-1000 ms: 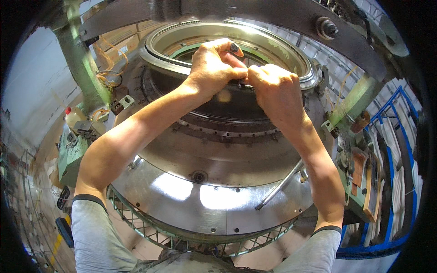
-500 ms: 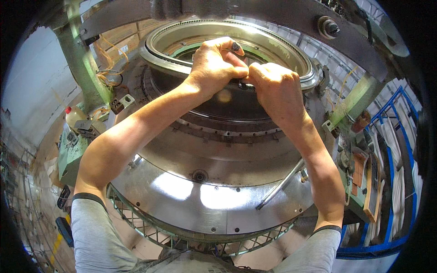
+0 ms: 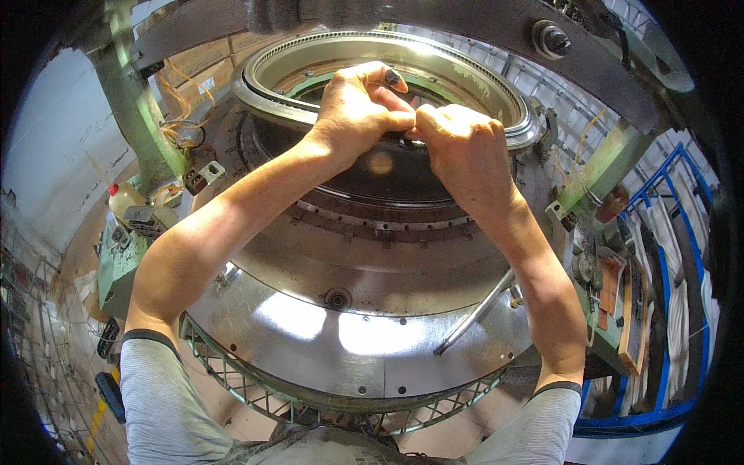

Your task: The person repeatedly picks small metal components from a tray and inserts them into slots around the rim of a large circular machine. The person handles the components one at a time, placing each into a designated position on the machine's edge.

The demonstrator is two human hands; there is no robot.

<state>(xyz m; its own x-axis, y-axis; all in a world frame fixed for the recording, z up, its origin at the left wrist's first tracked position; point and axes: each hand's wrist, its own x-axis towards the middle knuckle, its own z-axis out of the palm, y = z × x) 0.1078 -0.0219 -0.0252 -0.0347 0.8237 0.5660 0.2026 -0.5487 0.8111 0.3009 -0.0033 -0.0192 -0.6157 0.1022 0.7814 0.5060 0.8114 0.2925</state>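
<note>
– Workshop all round, with a dark beam (image 3: pixel 465 29) overhead, green posts (image 3: pixel 132 108) at both sides and a blue rack (image 3: pixel 643 421) of white cloth far right. And in the middle?

– Filled by a big round machine: silver plate (image 3: pixel 310 356) along the near side, dark drum (image 3: pixel 372 186) higher up, wide metal ring (image 3: pixel 275 107) on top. Also a metal rod (image 3: pixel 474 314), slanting near the right edge of the plate.

– And the left hand (image 3: pixel 353 112) and right hand (image 3: pixel 469 143)?

– Close together before the near edge of the ring, slightly right of its middle. Left thumb and fingers narrowed to a pinch, right fingers tightly curled. Fingertips touching or nearly so; cannot tell which.

– Holding what?

– Cannot tell. Perhaps something small, mostly hidden by the hands. Only a dark bit (image 3: pixel 411 141) showing just beneath, against the drum. Also a black patch (image 3: pixel 394 78) on one raised left finger, possibly a covering.

– Why so close together?

– Probably to bring both sets of fingertips to one small spot at the near edge of the ring. Arms reaching over the plate, elbows out, likely to keep that spot in plain view.

– Anything different from a second ago?

– Very little. Same pinch, same place by the ring. Whole view shifted slightly, probably from a head movement. Dark bit less visible than half a second ago.
</note>
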